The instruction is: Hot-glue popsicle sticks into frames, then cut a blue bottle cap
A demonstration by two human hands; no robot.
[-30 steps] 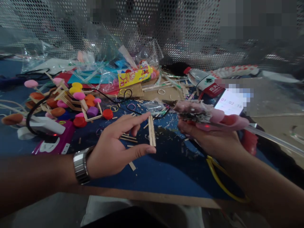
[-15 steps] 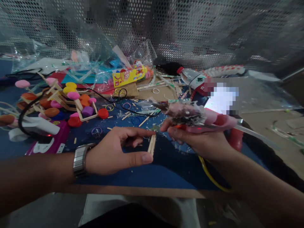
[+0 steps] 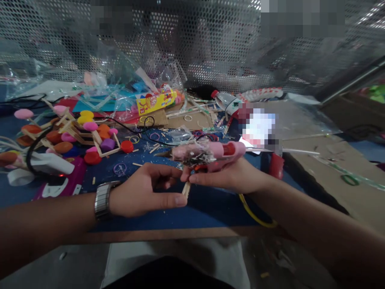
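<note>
My left hand (image 3: 147,192), with a metal-banded watch at the wrist, pinches short wooden sticks (image 3: 186,190) between thumb and fingers. A pink hot glue gun (image 3: 207,154) is gripped in my right hand (image 3: 228,176), its nozzle pointing left above my left hand. Strings of dried glue cling to the gun's front, and a clear glue stick (image 3: 285,151) juts from its rear. The right thumb and fingertips meet the upper end of the sticks; whether they also grip them is hard to tell.
On the left lie wooden-stick frames with coloured clay lumps (image 3: 90,126) and a purple power strip (image 3: 76,176) with a white plug. Behind are a yellow packet (image 3: 156,102), a bottle (image 3: 227,102) and a lit phone screen (image 3: 260,126). Scraps litter the blue mat (image 3: 144,222).
My right hand has moved left with the glue gun, and its fingertips have come to the top of the sticks. My left hand still holds the sticks. The view has shifted slightly right.
</note>
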